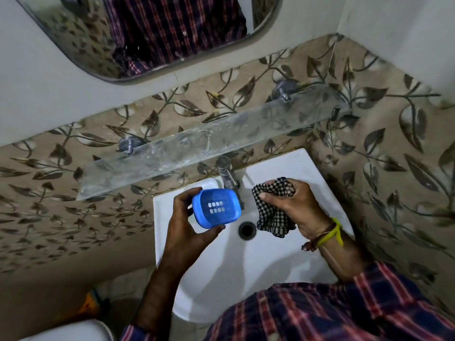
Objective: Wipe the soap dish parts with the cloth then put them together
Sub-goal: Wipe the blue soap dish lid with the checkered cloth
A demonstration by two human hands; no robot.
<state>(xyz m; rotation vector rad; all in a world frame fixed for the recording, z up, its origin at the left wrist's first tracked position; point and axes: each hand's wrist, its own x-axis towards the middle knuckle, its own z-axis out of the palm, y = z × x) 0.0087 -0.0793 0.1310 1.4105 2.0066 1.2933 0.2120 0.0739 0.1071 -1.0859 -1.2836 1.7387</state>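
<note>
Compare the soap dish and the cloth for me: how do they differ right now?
The soap dish is plain blue, rigid plastic with drain slots; the cloth is black-and-white checked, soft and bunched. The left hand grips the dish by its edges; the right hand holds the cloth crumpled, its end hanging. Both are held over the white sink, apart.

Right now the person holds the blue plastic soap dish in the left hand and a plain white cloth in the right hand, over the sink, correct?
Not quite: the head view shows the cloth in the right hand is black-and-white checked, not plain white. The blue plastic soap dish is in the left hand, over the white sink.
</note>
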